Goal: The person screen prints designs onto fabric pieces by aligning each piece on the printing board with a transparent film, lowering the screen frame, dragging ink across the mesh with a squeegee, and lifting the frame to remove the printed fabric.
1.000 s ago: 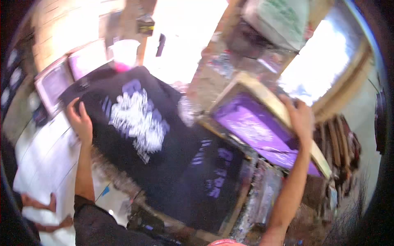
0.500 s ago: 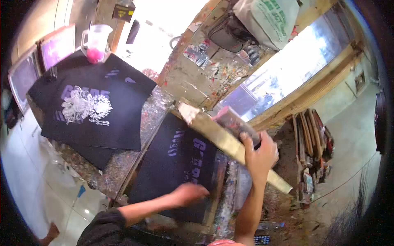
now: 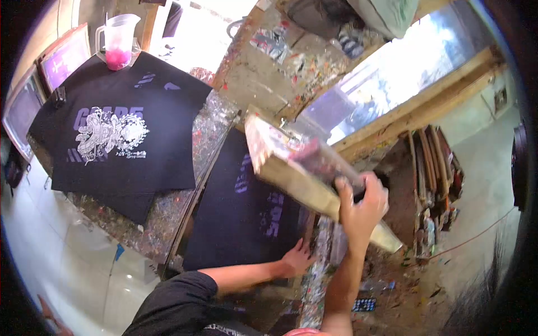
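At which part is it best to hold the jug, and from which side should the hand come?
I would grip the jug by its handle, coming from the picture's left. The handle is a loop that stands out on that side, opposite the spout. The jug looks upright, with something pink low inside, so keeping it level seems wise.

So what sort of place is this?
Probably a screen-printing workshop: the right hand grips a wooden frame, black fabric carries white and purple prints, and the worktable is spattered with what looks like paint.
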`<action>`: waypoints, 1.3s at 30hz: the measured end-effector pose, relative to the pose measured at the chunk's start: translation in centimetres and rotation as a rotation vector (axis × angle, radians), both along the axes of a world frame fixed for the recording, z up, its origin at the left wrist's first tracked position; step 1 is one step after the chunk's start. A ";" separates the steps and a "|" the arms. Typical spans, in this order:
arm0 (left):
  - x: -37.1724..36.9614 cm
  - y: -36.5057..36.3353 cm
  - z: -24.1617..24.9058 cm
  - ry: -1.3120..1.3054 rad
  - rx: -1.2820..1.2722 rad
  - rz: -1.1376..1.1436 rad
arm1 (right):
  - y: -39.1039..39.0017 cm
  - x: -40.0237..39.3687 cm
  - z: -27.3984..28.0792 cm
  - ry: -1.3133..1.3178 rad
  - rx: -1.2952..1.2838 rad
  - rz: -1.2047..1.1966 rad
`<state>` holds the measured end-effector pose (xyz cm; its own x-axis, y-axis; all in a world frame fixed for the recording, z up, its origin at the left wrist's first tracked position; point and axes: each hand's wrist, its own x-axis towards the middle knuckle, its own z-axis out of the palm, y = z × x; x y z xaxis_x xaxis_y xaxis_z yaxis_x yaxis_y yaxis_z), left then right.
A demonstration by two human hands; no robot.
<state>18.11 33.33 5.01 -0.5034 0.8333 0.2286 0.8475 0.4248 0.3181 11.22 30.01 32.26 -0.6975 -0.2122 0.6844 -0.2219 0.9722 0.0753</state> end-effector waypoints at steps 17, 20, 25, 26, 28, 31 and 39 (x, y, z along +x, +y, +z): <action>0.7 11.2 -2.1 0.063 0.333 -0.074 | 1.9 -8.0 9.8 -0.292 -0.032 -0.050; -0.7 -3.4 0.8 0.036 0.102 0.236 | 3.0 -9.4 9.6 -0.196 -0.081 0.113; 0.2 -16.1 0.5 -0.022 -0.221 0.582 | 4.3 -11.1 10.3 -0.125 -0.144 0.183; 0.1 -16.5 0.3 -0.032 -0.236 0.571 | 4.5 -10.8 11.2 -0.174 -0.171 0.217; -0.3 -16.8 0.0 -0.004 -0.238 0.567 | 4.4 -10.6 12.3 -0.219 -0.183 0.255; -0.6 -17.1 0.1 -0.047 -0.229 0.536 | 4.2 -10.3 12.2 -0.245 -0.196 0.234; -0.7 -16.8 -0.3 -0.027 -0.223 0.505 | 3.3 -10.5 12.7 -0.286 -0.152 0.136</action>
<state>17.45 16.53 4.71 -0.8565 0.5132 0.0554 0.5135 0.8361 0.1928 0.75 33.26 44.91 -0.8378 -0.2270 0.4965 -0.3411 0.9277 -0.1514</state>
